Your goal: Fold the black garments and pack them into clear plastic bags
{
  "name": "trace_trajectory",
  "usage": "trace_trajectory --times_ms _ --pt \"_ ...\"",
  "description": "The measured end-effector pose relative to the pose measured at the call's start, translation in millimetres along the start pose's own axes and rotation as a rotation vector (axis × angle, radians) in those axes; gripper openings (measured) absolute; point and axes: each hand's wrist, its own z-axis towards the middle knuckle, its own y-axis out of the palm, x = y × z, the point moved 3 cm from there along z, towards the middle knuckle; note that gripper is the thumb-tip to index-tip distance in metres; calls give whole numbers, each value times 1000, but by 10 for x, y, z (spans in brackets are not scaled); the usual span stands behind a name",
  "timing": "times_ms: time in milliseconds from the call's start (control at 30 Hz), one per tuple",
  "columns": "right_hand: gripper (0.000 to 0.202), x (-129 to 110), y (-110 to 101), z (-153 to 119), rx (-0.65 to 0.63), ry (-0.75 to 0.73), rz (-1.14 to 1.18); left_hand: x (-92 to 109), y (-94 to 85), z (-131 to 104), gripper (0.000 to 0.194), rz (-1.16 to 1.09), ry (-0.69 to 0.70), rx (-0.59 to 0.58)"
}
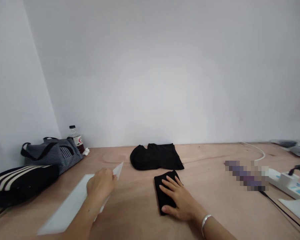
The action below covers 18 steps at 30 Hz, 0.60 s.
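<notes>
My left hand (101, 183) is closed around a thin white sheet (72, 203), paper or plastic, I cannot tell which. One corner of it sticks up past my knuckles and the rest slants down toward the lower left. My right hand (177, 199), with a silver bangle at the wrist, lies flat with fingers spread on a folded black cloth (160, 190). Behind that, close to the wall, another black fabric piece (156, 157) lies flat, rounded at its left end.
At the left are a striped bag (57, 155), a black pouch with white stripes (22, 183) and a bottle of dark liquid (77, 139). A blurred-out object (246, 175) with a cable and a white power strip (285, 183) lie at the right on the wooden table (210, 176).
</notes>
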Motion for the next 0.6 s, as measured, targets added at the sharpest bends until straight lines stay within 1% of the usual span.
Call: trace_trajectory --times_ms 67,133,233,333,467,533,600 --pt "72 15 34 -10 -73 -32 45 209 -12 -34 21 48 91 -21" --pt "79 27 61 -11 -109 -36 60 425 34 -79 21 15 182 -42" --pt "81 44 95 -3 -127 19 37 723 204 -162 20 -90 288 -87" --pt "78 65 128 3 -121 120 -6 960 442 -247 18 -143 346 -113" --pt "65 95 161 -2 -95 223 -12 1158 759 -341 20 -190 390 -101" --pt "58 118 166 -7 -79 272 2 1203 883 -376 19 -213 407 -85" --pt "54 136 166 -10 -60 311 19 1223 968 -402 19 -239 424 -66"
